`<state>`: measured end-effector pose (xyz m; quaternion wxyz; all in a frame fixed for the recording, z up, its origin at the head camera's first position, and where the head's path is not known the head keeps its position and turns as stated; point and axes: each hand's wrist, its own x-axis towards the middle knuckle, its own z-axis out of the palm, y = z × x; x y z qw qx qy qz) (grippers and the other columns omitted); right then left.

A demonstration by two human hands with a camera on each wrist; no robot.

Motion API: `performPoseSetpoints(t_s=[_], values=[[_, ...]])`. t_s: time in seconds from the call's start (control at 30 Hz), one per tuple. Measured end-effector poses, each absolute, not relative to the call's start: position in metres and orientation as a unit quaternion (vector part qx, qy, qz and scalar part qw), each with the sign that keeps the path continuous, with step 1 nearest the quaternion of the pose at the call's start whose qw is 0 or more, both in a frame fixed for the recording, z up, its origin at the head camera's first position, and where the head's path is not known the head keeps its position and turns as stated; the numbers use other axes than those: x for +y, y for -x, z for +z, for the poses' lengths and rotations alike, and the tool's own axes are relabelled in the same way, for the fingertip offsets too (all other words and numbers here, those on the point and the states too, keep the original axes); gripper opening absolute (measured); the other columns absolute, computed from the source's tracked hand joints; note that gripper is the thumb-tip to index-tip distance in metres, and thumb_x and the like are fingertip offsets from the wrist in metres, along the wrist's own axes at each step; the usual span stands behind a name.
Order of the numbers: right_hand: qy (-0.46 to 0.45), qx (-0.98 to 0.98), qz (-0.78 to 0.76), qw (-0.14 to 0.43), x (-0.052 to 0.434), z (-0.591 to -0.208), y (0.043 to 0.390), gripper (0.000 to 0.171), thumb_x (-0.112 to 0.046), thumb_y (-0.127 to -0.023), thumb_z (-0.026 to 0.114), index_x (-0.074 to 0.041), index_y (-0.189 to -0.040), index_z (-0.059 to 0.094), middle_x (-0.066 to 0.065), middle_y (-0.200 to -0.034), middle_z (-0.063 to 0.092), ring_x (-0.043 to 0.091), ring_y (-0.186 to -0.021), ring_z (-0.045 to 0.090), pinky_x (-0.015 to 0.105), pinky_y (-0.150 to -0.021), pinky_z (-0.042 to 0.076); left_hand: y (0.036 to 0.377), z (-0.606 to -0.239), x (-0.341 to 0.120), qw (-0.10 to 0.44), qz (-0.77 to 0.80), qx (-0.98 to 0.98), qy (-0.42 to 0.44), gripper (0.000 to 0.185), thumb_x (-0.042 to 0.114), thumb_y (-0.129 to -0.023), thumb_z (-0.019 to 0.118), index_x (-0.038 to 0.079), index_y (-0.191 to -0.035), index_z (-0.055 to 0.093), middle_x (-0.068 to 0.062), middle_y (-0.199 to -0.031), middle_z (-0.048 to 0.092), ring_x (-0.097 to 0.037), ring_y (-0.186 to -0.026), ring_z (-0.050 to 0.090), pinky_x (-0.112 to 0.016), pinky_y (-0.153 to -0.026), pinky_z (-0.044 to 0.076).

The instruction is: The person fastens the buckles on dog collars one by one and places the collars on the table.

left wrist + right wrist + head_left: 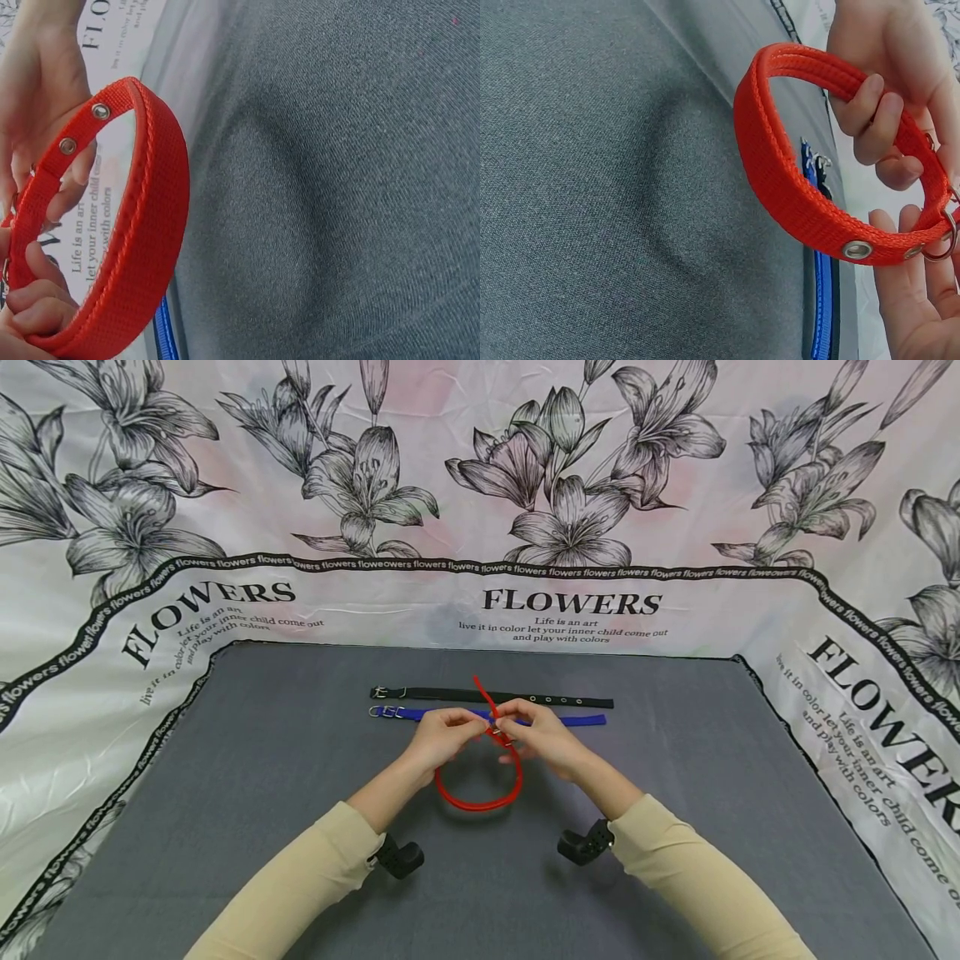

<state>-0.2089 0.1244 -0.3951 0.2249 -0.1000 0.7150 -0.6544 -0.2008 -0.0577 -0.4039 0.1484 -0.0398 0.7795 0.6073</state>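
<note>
While both my hands meet above the middle of the grey desk (262, 793), I hold a red collar (480, 793) curved into a loop between them. My left hand (442, 737) has its fingers (37, 307) curled round the strap, and my right hand (542, 737) pinches it near the metal ring (939, 244), where the strap's two ends overlap. The loose end sticks up past my knuckles. The loop hangs toward me, lifted off the desk. Just beyond my hands, toward the far edge, a blue collar (581, 720) and a black collar (547, 700) lie flat side by side, parallel to that edge.
</note>
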Motion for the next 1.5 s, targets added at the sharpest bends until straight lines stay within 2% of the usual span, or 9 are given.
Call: performPoseSetpoints(t_s=[0.13, 0.23, 0.57, 0.8, 0.93, 1.07, 1.2, 1.33, 1.5], values=[[0.098, 0.713, -0.653, 0.234, 0.124, -0.395, 0.209, 0.036, -0.013, -0.094, 0.054, 0.007, -0.123, 0.045, 0.012, -0.104, 0.056, 0.037, -0.099, 0.056, 0.054, -0.076, 0.05, 0.202, -0.405, -0.055, 0.148, 0.61, 0.777, 0.046, 0.016, 0.032, -0.082, 0.068, 0.018, -0.087, 0.074, -0.006, -0.094, 0.068, -0.02, -0.088, 0.057, -0.029, -0.066, 0.041], [0.099, 0.715, -0.65, 0.24, 0.125, -0.396, 0.208, 0.037, -0.014, -0.093, 0.054, 0.007, -0.123, 0.045, 0.013, -0.105, 0.057, 0.043, -0.104, 0.052, 0.054, -0.077, 0.05, 0.202, -0.407, -0.054, 0.148, 0.61, 0.776, 0.05, 0.016, 0.031, -0.081, 0.069, 0.017, -0.087, 0.074, -0.001, -0.089, 0.069, -0.018, -0.089, 0.059, -0.031, -0.073, 0.043], [0.103, 0.714, -0.65, 0.241, 0.125, -0.398, 0.208, 0.036, -0.014, -0.093, 0.056, 0.006, -0.121, 0.047, 0.013, -0.103, 0.055, 0.033, -0.095, 0.056, 0.055, -0.078, 0.049, 0.203, -0.407, -0.053, 0.157, 0.599, 0.783, 0.056, 0.02, 0.033, -0.079, 0.07, 0.016, -0.088, 0.074, 0.002, -0.093, 0.068, -0.017, -0.09, 0.056, -0.031, -0.072, 0.043], [0.1, 0.717, -0.646, 0.241, 0.126, -0.397, 0.209, 0.031, -0.012, -0.092, 0.055, 0.004, -0.118, 0.05, 0.012, -0.102, 0.057, 0.039, -0.097, 0.054, 0.056, -0.077, 0.049, 0.202, -0.405, -0.053, 0.157, 0.606, 0.778, 0.063, 0.018, 0.032, -0.08, 0.07, 0.017, -0.088, 0.074, 0.003, -0.093, 0.068, -0.017, -0.092, 0.056, -0.033, -0.078, 0.043], [0.089, 0.718, -0.646, 0.244, 0.127, -0.397, 0.21, 0.025, -0.011, -0.092, 0.055, 0.0, -0.113, 0.053, 0.012, -0.101, 0.058, 0.045, -0.1, 0.051, 0.056, -0.077, 0.049, 0.202, -0.407, -0.054, 0.155, 0.61, 0.774, 0.065, 0.018, 0.033, -0.081, 0.069, 0.018, -0.089, 0.072, 0.003, -0.089, 0.066, -0.017, -0.082, 0.053, -0.03, -0.069, 0.042], [0.086, 0.716, -0.648, 0.244, 0.13, -0.398, 0.211, 0.026, -0.011, -0.092, 0.054, 0.002, -0.115, 0.052, 0.012, -0.102, 0.057, 0.049, -0.105, 0.048, 0.055, -0.078, 0.049, 0.202, -0.408, -0.057, 0.164, 0.631, 0.757, 0.05, 0.019, 0.03, -0.083, 0.067, 0.016, -0.096, 0.068, 0.002, -0.085, 0.066, -0.019, -0.071, 0.052, -0.028, -0.061, 0.042], [0.081, 0.716, -0.653, 0.232, 0.134, -0.397, 0.212, 0.032, -0.011, -0.092, 0.054, 0.005, -0.119, 0.049, 0.011, -0.101, 0.057, 0.044, -0.102, 0.052, 0.052, -0.076, 0.051, 0.203, -0.41, -0.063, 0.184, 0.659, 0.729, 0.027, 0.027, 0.022, -0.084, 0.067, 0.011, -0.108, 0.064, -0.004, -0.093, 0.069, -0.03, -0.084, 0.059, -0.031, -0.071, 0.05], [0.07, 0.718, -0.657, 0.218, 0.137, -0.396, 0.213, 0.032, -0.011, -0.092, 0.054, 0.005, -0.119, 0.048, 0.011, -0.101, 0.056, 0.037, -0.096, 0.056, 0.051, -0.075, 0.052, 0.203, -0.413, -0.07, 0.195, 0.668, 0.718, 0.017, 0.029, 0.021, -0.087, 0.065, 0.008, -0.113, 0.062, -0.014, -0.105, 0.067, -0.036, -0.096, 0.058, -0.032, -0.076, 0.051], [0.07, 0.721, -0.653, 0.22, 0.139, -0.397, 0.213, 0.033, -0.01, -0.092, 0.054, 0.003, -0.122, 0.046, 0.012, -0.099, 0.053, 0.025, -0.086, 0.059, 0.054, -0.076, 0.05, 0.201, -0.414, -0.072, 0.192, 0.664, 0.722, 0.009, 0.024, 0.022, -0.09, 0.06, 0.006, -0.108, 0.064, -0.021, -0.108, 0.064, -0.031, -0.088, 0.058, -0.026, -0.069, 0.051]])
